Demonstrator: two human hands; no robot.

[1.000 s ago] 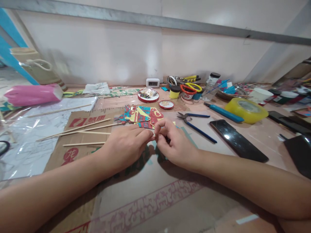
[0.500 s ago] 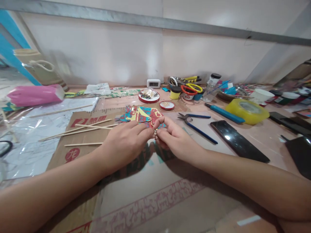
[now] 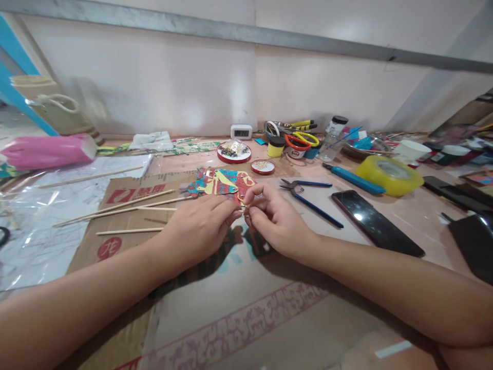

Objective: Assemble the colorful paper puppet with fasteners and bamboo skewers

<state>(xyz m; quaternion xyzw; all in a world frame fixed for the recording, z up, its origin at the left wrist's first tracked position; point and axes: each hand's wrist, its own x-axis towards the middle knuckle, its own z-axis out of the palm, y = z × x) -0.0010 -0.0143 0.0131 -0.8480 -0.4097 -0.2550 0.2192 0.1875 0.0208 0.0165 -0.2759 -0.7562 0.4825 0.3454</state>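
A flat cut-out figure (image 3: 221,184), painted red, teal and yellow, lies on brown cardboard (image 3: 127,216) in the middle of the table. My left hand (image 3: 200,228) and my right hand (image 3: 275,221) meet fingertip to fingertip at the figure's near edge. Both pinch it there, around a small piece too tiny to make out. My forearms rest across the cardboard toward me.
Thin wooden sticks (image 3: 127,208) lie left of my hands. Blue-handled pliers (image 3: 308,198), a black phone (image 3: 375,221), a blue knife (image 3: 352,177) and a yellow tape roll (image 3: 389,174) lie to the right. Round tins (image 3: 234,152), scissors (image 3: 300,139) and jars stand by the wall.
My hands have stayed joined at the figure's near edge, with the fingers shifting slightly. The figure has barely moved.
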